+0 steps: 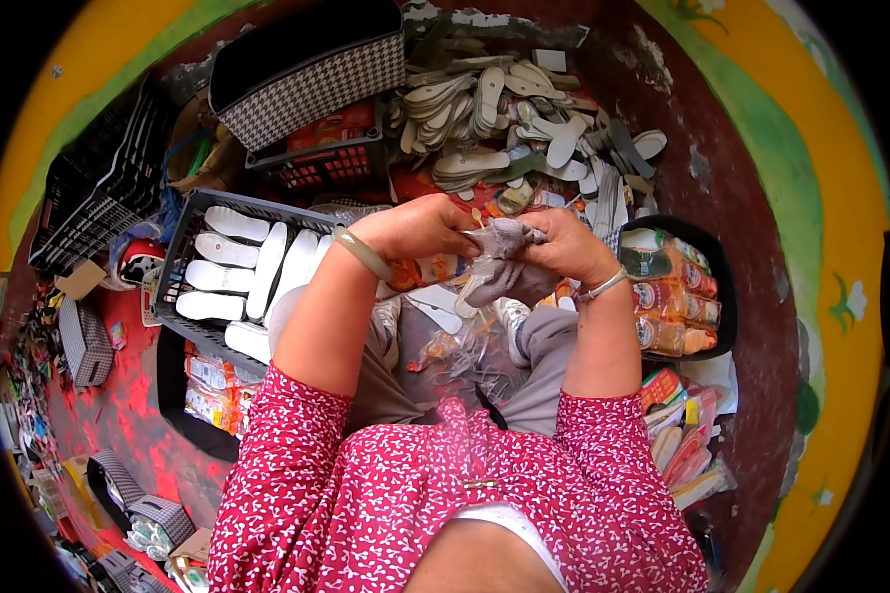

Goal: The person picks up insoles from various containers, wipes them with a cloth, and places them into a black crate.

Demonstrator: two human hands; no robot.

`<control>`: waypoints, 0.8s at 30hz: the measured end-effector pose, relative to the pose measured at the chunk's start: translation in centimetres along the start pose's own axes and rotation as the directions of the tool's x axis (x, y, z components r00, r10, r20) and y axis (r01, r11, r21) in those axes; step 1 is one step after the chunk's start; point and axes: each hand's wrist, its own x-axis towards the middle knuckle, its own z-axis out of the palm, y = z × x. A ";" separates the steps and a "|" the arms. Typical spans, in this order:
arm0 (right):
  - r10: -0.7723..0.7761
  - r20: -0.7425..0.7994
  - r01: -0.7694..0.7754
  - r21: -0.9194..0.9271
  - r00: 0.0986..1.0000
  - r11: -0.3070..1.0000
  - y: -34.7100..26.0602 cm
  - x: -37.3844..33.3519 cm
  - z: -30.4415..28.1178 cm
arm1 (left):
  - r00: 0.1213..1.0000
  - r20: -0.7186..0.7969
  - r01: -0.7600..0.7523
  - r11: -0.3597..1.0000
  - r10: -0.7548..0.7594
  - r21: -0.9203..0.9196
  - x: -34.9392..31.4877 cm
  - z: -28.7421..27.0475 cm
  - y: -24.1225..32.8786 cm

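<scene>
Out in front of me, both hands meet at a crumpled grey cloth (509,277). My left hand (430,229) is closed, its thumb and fingertips pinching the cloth's left edge. From the other side my right hand (572,249) grips it, fingers curled into the folds. The pale end of an insole (465,302) shows just under the cloth; whether either hand holds it I cannot tell. Below, white insole pieces (433,308) lie between my shoes. To my left, white insoles (220,277) fill a dark grey crate (193,219) in rows.
A large heap of insoles (485,99) lies ahead against the wall. At right stands a black bin (727,296) with orange-and-clear packs (677,296). A houndstooth box (316,84) rests on a black crate (316,168) at far left. Plastic wrapping (455,356) litters the floor between my legs.
</scene>
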 end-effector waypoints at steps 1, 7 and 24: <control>0.001 0.004 -0.001 -0.003 1.000 1.000 0.1 0.0 -0.1 | 1.000 -0.005 0.011 1.000 -0.011 0.016 -0.1 -0.1 0.0; 0.006 -0.028 -0.007 -0.026 1.000 1.000 0.3 -0.1 -0.7 | 0.993 -0.023 0.121 0.992 -0.120 0.041 -0.3 -0.8 0.1; -0.026 -0.488 0.292 0.477 0.872 0.829 2.2 -3.2 -4.6 | 0.857 -0.472 -0.188 0.726 -0.208 -0.661 -1.5 -2.7 -1.7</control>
